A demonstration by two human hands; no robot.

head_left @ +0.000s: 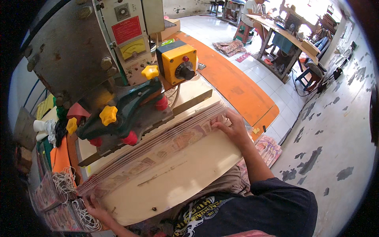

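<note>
A long see-through plastic sheet (158, 154) with printed pictures and several parallel folds or layers along its far side lies slantwise over a cream board (185, 166). My right hand (235, 126) pinches its right end between thumb and fingers. At the lower left end of the sheet, my left hand (94, 209) grips the corner, its fingertips partly hidden. Just beyond the sheet sits the press head (130, 114) of a machine, dark green and grey with yellow star knobs and red spacers. A long metal bar (192, 102) runs along beneath it, next to the folded side.
An orange control box (177, 61) with a black dial stands behind the press, beside an orange tabletop (237, 87). Bundles of printed plastic (59, 213) with white cords lie at the left. A person (252, 10) sits at a far workbench. A peeling wall (327, 130) rises on the right.
</note>
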